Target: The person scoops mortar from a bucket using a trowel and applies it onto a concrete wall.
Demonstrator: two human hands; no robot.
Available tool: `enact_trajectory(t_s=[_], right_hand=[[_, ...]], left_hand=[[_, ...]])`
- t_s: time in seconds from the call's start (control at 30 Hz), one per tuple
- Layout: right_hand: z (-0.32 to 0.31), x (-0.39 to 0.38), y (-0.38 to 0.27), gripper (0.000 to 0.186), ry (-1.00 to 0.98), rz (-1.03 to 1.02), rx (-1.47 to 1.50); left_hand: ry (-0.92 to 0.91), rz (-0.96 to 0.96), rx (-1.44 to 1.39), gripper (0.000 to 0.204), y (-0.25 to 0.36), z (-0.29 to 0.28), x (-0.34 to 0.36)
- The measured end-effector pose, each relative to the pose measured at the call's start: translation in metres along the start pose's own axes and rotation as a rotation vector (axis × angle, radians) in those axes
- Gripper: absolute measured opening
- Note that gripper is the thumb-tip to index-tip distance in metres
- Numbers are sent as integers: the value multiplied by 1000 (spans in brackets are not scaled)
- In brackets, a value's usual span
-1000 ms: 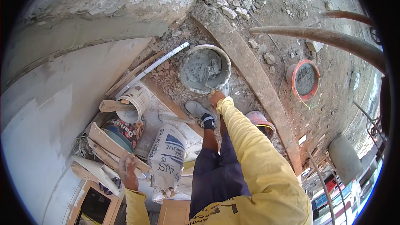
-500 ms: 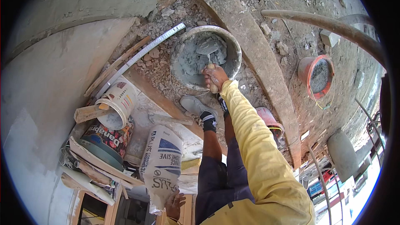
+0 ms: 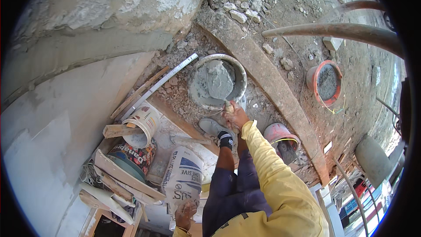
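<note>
My right hand grips the pale handle of a trowel over the near rim of a round bucket. A large lump of wet grey mortar covers the trowel's blade, and more mortar lies beneath it in the bucket. Low in the picture, my left hand holds nothing, its fingers loosely apart. It is nearest to a white paper bag of adhesive standing left of my legs; I cannot tell whether it touches the bag.
A long metal straightedge and a wooden strip lie left of the bucket. A white pail with a piece of wood leans by the wall. Red buckets stand to the right, past a concrete kerb. Freshly plastered wall rises at upper left.
My right hand has drawn the trowel up and nearer to me, mortar now heaped on its blade. The view has tilted, showing more wall. My left hand stays low beside the bag.
</note>
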State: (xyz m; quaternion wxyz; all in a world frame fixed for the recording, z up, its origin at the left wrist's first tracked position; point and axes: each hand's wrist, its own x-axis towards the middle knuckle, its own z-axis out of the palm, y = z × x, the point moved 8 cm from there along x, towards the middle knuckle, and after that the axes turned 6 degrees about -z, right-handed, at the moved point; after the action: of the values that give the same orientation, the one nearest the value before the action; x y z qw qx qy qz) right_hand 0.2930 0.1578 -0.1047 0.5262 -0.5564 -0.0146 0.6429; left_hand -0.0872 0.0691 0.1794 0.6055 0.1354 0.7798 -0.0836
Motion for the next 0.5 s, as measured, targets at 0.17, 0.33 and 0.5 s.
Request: enact_trajectory(t_s=[0.17,0.33,0.5], right_hand=[[98,-125,-153,37,56,-107,-14],[207,-256,-322,49,-107,-490,198],[368,-417,-480,47,-555,-783,311]], left_hand=[[-66,275,42,51,53,-26,-44],[-311,580,-355,93,168,-48,-104],[336,1240,96,49,319,-159,-367]])
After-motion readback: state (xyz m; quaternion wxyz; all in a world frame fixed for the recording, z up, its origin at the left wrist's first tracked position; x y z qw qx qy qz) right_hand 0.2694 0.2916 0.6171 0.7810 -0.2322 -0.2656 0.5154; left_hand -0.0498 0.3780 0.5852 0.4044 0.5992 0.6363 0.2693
